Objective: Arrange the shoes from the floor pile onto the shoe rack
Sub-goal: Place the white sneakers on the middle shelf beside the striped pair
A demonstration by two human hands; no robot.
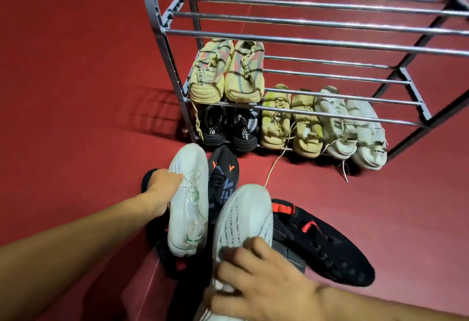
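Observation:
A grey metal shoe rack (pixel 299 36) stands ahead on the red floor. Its middle shelf holds a pair of yellow sneakers (pixel 225 71) at the left. The bottom shelf holds a black pair (pixel 228 125), a tan pair (pixel 291 122) and a pale grey pair (pixel 352 130). In front of me lies the floor pile. My left hand (pixel 165 186) grips the side of a white sneaker (pixel 189 201). My right hand (pixel 258 280) grips a second white sneaker (pixel 243 221) near its heel. Beneath them lie a black sneaker with orange marks (pixel 224 178) and a black and red sneaker (pixel 327 242).
The rack's top shelf of bare bars (pixel 317 3) holds nothing, and the middle shelf is bare to the right of the yellow pair. A loose lace (pixel 275 165) trails from the tan pair across the red floor (pixel 76 92). Open floor lies to the left and right of the pile.

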